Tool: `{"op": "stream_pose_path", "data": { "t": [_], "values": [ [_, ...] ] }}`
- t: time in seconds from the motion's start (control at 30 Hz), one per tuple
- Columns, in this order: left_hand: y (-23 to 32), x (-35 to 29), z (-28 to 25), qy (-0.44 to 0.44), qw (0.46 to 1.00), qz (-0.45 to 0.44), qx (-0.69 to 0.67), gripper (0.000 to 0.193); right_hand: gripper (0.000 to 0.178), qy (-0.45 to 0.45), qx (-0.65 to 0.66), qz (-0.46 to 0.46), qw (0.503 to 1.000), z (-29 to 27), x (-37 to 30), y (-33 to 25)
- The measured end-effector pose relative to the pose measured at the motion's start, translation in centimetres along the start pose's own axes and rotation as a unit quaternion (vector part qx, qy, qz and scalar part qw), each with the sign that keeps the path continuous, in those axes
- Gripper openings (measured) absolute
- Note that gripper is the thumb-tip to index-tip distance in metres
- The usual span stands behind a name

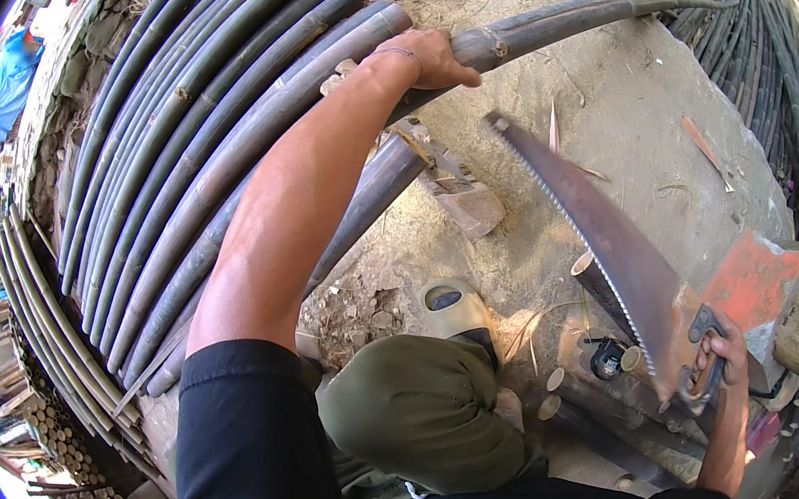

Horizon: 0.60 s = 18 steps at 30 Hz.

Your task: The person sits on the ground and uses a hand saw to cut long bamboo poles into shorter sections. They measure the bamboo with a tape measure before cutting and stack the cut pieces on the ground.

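Observation:
My left arm reaches forward, and my left hand (427, 56) is wrapped over a dark bamboo pole (552, 25) that runs off to the far right. Out to the right, my right hand (730, 357) grips the handle of a handsaw (610, 237). The saw's broad, brownish blade points forward and left, its teeth facing left, with its tip apart from the pole. Below my left hand lies another bamboo pole (374, 192) with a cut end, beside a notched wooden block (470, 210).
Long bamboo poles (224, 66) lie side by side at the left. Thin bamboo (754, 31) is heaped at the far right. Short bamboo pieces (594, 421) and a round black object (607, 358) lie near my sandalled foot (458, 310). Sawdust covers the concrete slab (625, 119).

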<state>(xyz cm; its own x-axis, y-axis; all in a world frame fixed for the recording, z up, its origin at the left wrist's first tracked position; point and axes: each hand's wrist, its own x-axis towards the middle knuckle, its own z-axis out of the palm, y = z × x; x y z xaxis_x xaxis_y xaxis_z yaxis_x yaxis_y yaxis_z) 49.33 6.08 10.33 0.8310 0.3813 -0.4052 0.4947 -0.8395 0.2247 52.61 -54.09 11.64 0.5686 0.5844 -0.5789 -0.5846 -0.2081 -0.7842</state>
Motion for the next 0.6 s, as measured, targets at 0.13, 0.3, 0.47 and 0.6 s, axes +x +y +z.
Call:
{"op": "stream_pose_path", "data": {
  "t": [0.13,0.3,0.47,0.6],
  "values": [
    [-1.8,-3.3,-0.6,0.19,0.978,0.004,-0.085,0.104,0.076,0.001,-0.035,-0.115,0.993,4.4,-3.8,-0.8],
    [-7.5,-16.9,0.4,0.216,0.937,-0.05,-0.27,0.115,0.09,0.114,0.048,-0.213,0.969,9.3,-10.5,-1.6],
    [-11.4,-19.0,11.7,0.006,0.979,-0.072,-0.191,0.097,0.095,0.089,-0.094,-0.403,0.906,15.6,-10.6,-3.2],
    [-9.4,-20.0,11.5,0.031,0.979,-0.135,-0.149,0.076,0.076,-0.01,-0.367,-0.465,0.805,22.0,-3.8,-5.8]
  ]
}}
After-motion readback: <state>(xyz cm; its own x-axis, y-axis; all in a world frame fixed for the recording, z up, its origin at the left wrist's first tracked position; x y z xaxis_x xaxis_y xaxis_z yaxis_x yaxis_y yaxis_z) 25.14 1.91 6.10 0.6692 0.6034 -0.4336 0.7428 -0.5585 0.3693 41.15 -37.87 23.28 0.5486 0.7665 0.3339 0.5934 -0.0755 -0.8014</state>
